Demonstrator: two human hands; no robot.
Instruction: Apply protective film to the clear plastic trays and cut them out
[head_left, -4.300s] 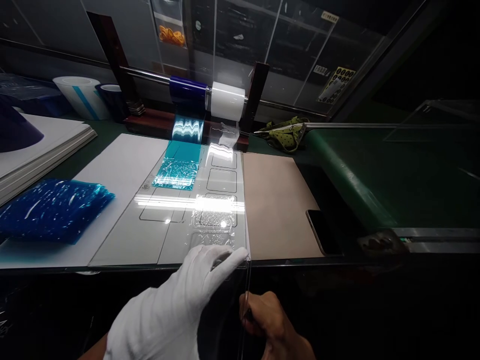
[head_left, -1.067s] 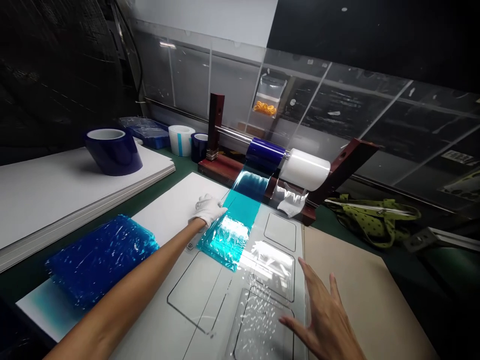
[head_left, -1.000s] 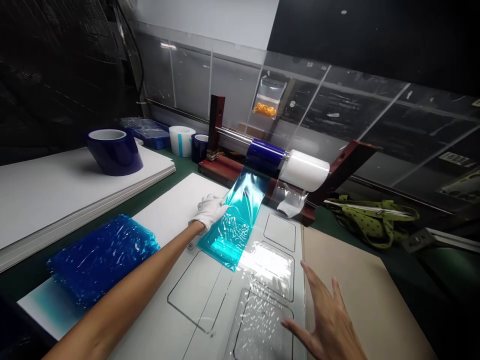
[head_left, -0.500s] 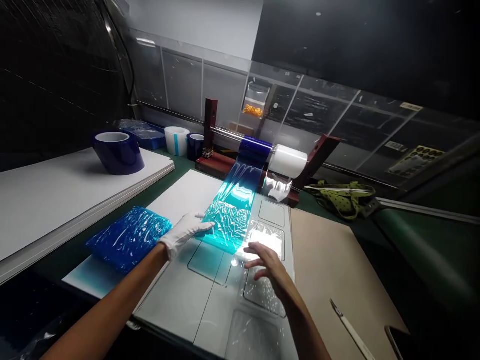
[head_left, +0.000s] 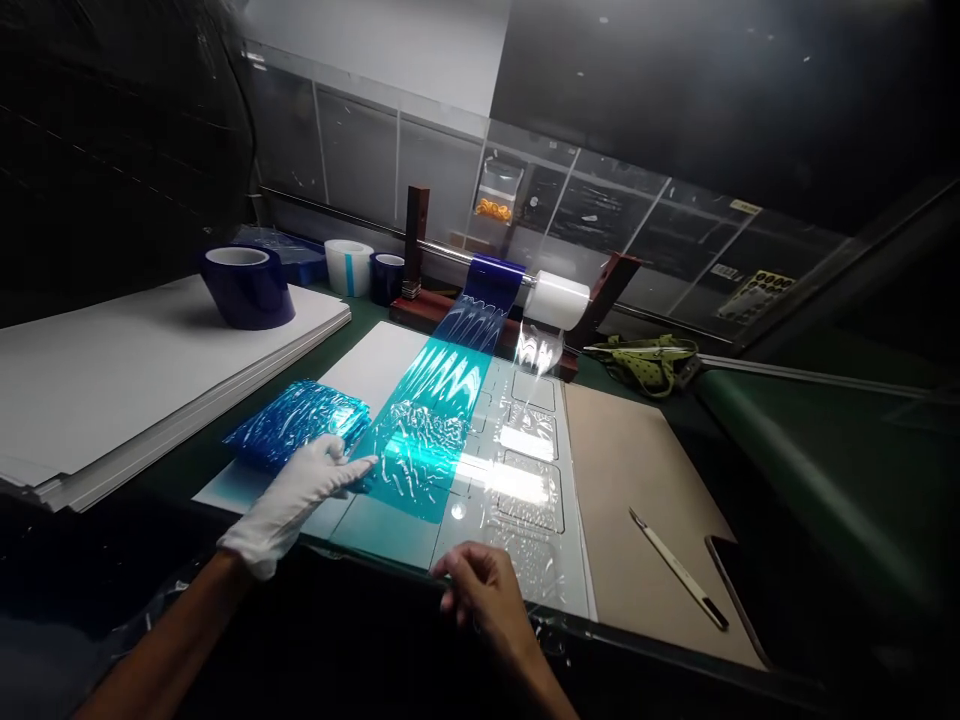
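A strip of see-through blue film [head_left: 420,445] runs down from a dark blue roll [head_left: 496,272] and lies wrinkled over a board marked with dark outlines. My left hand [head_left: 292,495], in a white glove, is closed on the strip's left edge. Beside that hand rests a crumpled blue film bundle [head_left: 289,420]. My right hand [head_left: 484,590] is bare and stays at the board's front edge, just below the strip's lower right corner. Its fingers are curled together, and I cannot make out what is between them. Clear film pieces [head_left: 521,495] cover the outlined shapes on the right.
A white roll [head_left: 559,298] shares the rod of the dark red stand [head_left: 416,240]. Another blue roll [head_left: 247,288] stands on stacked white sheets [head_left: 150,385] at left. On the brown board [head_left: 637,450] lies a slim knife [head_left: 679,570], near a phone-like dark object [head_left: 739,600].
The blue strip reaches farther toward me. My left hand has come down and left with its edge. My right hand has drawn back to the front edge, its spread fingers now curled.
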